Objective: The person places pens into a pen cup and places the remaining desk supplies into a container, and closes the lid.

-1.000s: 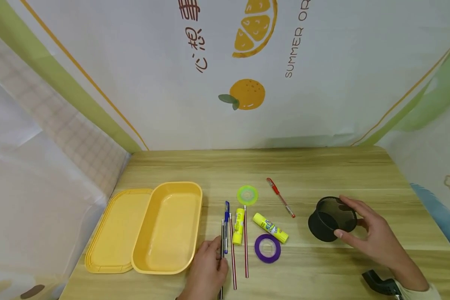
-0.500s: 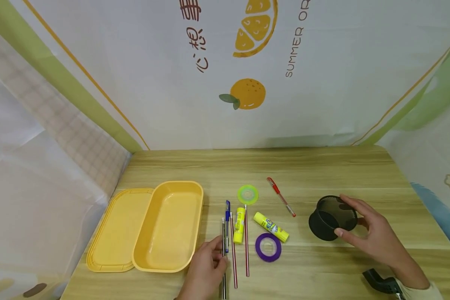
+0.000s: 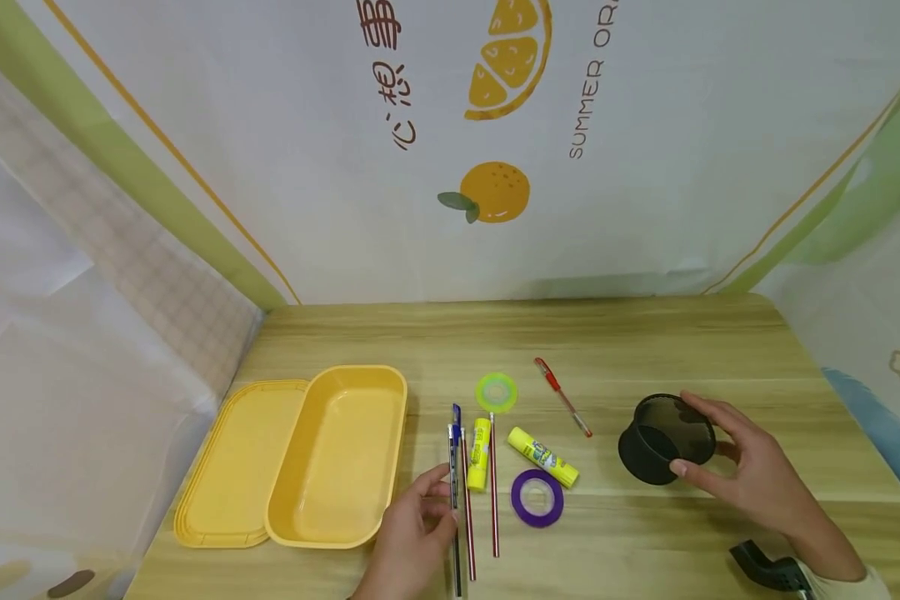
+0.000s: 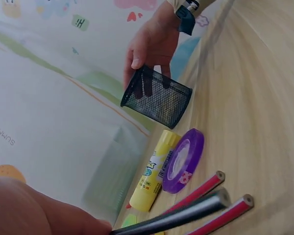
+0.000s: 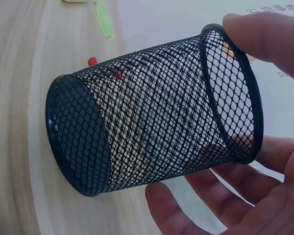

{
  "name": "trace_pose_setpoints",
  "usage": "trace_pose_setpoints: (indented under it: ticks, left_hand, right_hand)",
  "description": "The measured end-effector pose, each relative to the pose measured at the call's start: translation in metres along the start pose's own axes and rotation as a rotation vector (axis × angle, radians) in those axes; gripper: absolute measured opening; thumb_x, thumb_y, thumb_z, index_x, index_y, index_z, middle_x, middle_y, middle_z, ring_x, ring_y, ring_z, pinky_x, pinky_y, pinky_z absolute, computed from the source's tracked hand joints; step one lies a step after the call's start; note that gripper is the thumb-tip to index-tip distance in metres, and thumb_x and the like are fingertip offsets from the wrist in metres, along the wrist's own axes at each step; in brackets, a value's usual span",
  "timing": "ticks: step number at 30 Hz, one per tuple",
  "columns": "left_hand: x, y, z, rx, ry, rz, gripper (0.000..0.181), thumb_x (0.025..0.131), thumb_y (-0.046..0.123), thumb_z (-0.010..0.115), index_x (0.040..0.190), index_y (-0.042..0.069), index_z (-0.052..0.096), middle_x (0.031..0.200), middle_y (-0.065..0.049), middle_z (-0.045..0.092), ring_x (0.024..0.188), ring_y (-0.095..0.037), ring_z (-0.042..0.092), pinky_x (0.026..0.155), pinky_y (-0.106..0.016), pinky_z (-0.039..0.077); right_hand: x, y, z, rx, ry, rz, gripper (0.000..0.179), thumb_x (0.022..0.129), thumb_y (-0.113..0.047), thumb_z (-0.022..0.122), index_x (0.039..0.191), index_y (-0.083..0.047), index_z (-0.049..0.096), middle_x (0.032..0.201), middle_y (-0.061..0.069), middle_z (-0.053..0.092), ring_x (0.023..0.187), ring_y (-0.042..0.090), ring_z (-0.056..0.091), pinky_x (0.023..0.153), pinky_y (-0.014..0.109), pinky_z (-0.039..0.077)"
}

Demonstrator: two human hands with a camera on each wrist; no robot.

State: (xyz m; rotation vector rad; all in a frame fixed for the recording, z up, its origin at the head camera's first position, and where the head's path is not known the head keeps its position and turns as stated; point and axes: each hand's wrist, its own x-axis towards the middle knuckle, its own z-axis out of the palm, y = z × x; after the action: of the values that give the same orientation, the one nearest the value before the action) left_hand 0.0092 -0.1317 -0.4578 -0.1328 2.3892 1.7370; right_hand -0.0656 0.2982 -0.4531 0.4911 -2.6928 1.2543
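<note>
Mesh cup (image 3: 662, 440), rim (image 3: 657, 395) in right hand (image 3: 753, 475), has bare tabletop (image 3: 615, 537) alongside.

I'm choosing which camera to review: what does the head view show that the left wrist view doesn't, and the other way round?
Only the head view shows the yellow box, its lid and the blue pen. Only the left wrist view shows a small "Hi!" print. Both show the left hand with the black pencil, the right hand holding the mesh cup, two red pencils, the purple tape roll and the yellow glue stick beside it.
</note>
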Motion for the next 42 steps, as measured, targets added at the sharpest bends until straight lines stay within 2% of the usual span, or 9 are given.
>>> trace_pose_setpoints:
  ticks: [5, 10, 18, 30, 42]
  left_hand:
    - [0.004, 0.005, -0.002, -0.104, -0.038, -0.035, 0.061, 0.094, 0.002, 0.075, 0.151, 0.003, 0.053, 0.125, -0.017, 0.06, 0.098, -0.019, 0.065, 0.072, -0.025, 0.061]
    - [0.009, 0.013, -0.001, -0.184, -0.072, -0.036, 0.059, 0.097, 0.001, 0.072, 0.151, 0.003, 0.05, 0.125, -0.019, 0.058, 0.098, -0.021, 0.067, 0.072, -0.029, 0.063]
    - [0.018, 0.031, 0.004, -0.199, -0.102, 0.003, 0.056, 0.099, 0.006, 0.07, 0.151, 0.003, 0.051, 0.126, -0.018, 0.056, 0.105, -0.024, 0.066, 0.077, -0.031, 0.064]
    - [0.029, 0.056, 0.019, -0.242, -0.066, 0.101, 0.05, 0.098, 0.006, 0.072, 0.146, 0.002, 0.057, 0.123, -0.02, 0.062, 0.101, -0.024, 0.07, 0.074, -0.031, 0.065]
    - [0.038, 0.075, 0.034, -0.348, -0.099, 0.115, 0.047, 0.1, 0.005, 0.07, 0.145, 0.002, 0.055, 0.124, -0.02, 0.06, 0.103, -0.024, 0.07, 0.078, -0.036, 0.066]
  right_hand:
    - [-0.001, -0.001, -0.002, 0.012, -0.01, 0.021, 0.088, 0.086, -0.009, 0.088, 0.161, -0.023, 0.045, 0.148, -0.032, 0.042, 0.129, -0.021, 0.04, 0.084, 0.004, 0.049]
    - [-0.001, 0.0, -0.002, 0.012, -0.007, 0.023, 0.088, 0.085, -0.009, 0.088, 0.161, -0.022, 0.046, 0.148, -0.033, 0.043, 0.129, -0.021, 0.041, 0.084, 0.005, 0.049]
    - [0.0, 0.001, -0.002, 0.023, -0.005, 0.022, 0.088, 0.085, -0.008, 0.089, 0.161, -0.021, 0.046, 0.149, -0.032, 0.044, 0.129, -0.02, 0.042, 0.083, 0.007, 0.052]
    - [0.002, 0.001, -0.002, 0.028, -0.001, 0.029, 0.088, 0.085, -0.008, 0.089, 0.161, -0.022, 0.046, 0.15, -0.03, 0.044, 0.13, -0.019, 0.043, 0.084, 0.008, 0.052]
    - [-0.001, 0.0, 0.001, 0.019, -0.002, 0.061, 0.087, 0.085, -0.011, 0.09, 0.159, -0.022, 0.048, 0.146, -0.03, 0.047, 0.127, -0.018, 0.045, 0.082, 0.011, 0.054]
